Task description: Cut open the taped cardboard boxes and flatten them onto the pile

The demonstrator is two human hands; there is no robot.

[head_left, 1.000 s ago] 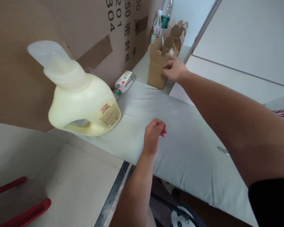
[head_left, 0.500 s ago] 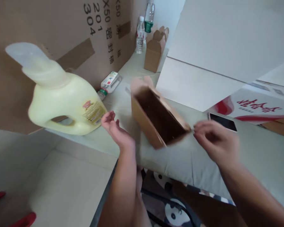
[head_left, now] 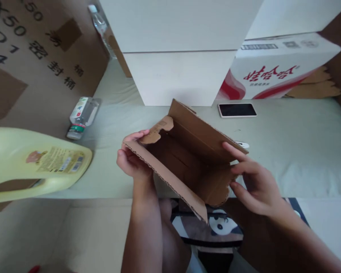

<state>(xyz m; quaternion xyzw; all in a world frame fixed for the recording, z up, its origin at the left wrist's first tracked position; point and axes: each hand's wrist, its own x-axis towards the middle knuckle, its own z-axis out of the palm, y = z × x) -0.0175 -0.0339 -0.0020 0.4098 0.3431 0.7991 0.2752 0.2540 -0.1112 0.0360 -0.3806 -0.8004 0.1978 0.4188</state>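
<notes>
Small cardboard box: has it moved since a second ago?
Yes. The small cardboard box came from the far end of the table, by the water bottles, toward the person; both hands, left hand and right hand, hold it.

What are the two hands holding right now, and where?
An open brown corrugated cardboard box: left hand grips its left flap edge, right hand its right end.

The big brown carton (head_left: 31, 49) at far left carries black print: "50", "01", a "4", and Chinese characters beside them. The white carton (head_left: 275, 64) at far right bears red brush-style Chinese characters, possibly a brand. The yellow jug's label (head_left: 55, 162) and the small bottle's label (head_left: 80, 108) are too blurred to read.
</notes>
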